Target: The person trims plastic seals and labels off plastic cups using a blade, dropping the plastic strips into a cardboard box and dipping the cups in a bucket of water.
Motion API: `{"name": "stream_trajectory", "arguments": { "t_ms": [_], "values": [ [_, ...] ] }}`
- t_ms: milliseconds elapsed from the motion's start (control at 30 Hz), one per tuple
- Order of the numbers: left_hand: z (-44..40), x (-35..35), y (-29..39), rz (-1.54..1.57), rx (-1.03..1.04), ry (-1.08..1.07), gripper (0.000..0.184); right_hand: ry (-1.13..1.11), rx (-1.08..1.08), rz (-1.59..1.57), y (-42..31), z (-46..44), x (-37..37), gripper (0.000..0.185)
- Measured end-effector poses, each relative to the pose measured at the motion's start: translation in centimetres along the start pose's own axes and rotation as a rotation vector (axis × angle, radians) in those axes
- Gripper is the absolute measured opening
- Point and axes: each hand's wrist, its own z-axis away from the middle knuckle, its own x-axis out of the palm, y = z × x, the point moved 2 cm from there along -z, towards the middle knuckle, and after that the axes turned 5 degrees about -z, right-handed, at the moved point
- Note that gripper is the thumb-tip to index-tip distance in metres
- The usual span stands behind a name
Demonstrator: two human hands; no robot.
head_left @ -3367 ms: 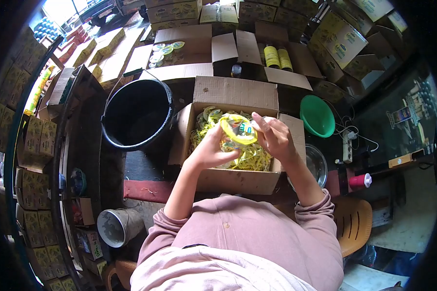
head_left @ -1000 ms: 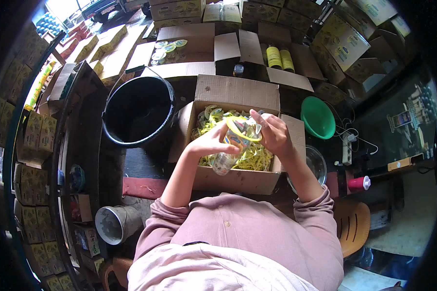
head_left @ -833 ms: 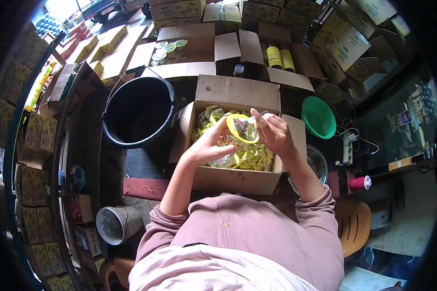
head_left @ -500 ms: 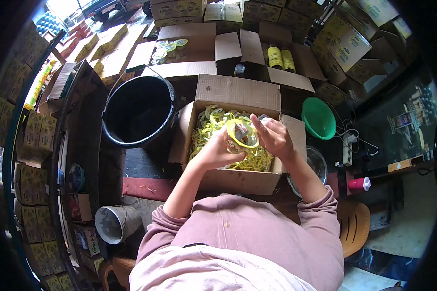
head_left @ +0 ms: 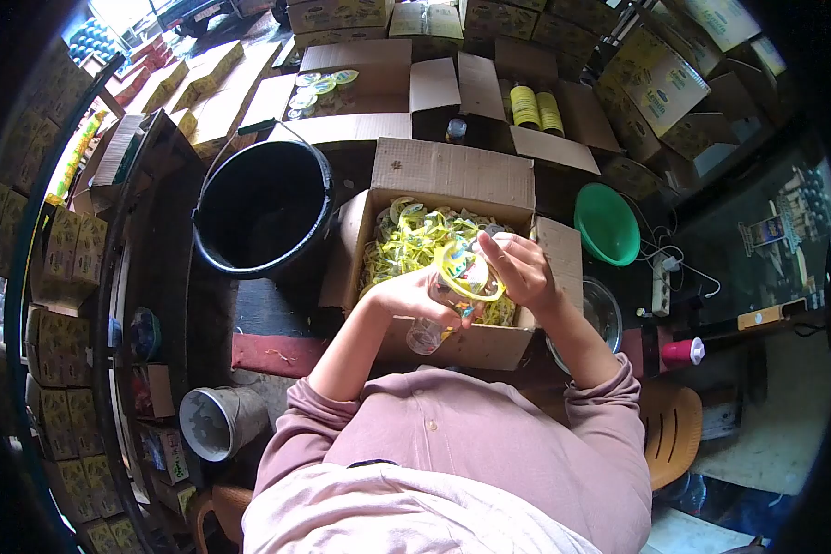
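My left hand point(head_left: 414, 294) is wrapped round a clear plastic cup point(head_left: 427, 334), tilted with its top toward my right hand. A yellow ring of printed film point(head_left: 471, 270) runs round the cup's mouth. My right hand point(head_left: 522, 270) is closed at the far right side of that rim, fingers curled; what they hold, if anything, is hidden. Both hands are over the near part of an open cardboard box point(head_left: 452, 171). Loose yellow and clear film strips point(head_left: 411, 235) fill the box.
A large black bucket point(head_left: 214, 263) stands left of the box, a green basin point(head_left: 607, 224) to its right. Behind are open cartons, one with several sealed cups point(head_left: 319, 85), another with yellow cylinders point(head_left: 524, 107). A grey bucket point(head_left: 214, 427) is low at left.
The cup has come down toward me and tilted, so its clear body now shows below my left hand. My right hand has moved slightly down, its pointing finger now more bent.
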Motion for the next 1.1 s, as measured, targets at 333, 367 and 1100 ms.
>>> {"name": "stream_trajectory", "arguments": {
  "t_ms": [333, 367, 1100],
  "values": [
    [-0.8, 1.5, -1.5, 0.794, 0.080, -0.440, 0.058, 0.089, -0.082, -0.055, 0.1, -0.7, -0.2, 0.048],
    [-0.9, 1.5, -1.6, 0.867, 0.082, -0.481, 0.059, 0.094, -0.082, -0.047, 0.1, -0.8, -0.1, 0.048],
    [-3.6, 3.4, -1.1, 1.414, 0.253, -0.952, 0.056, 0.197, -0.091, -0.064, 1.8, -1.5, 1.0, 0.015]
  ]
}}
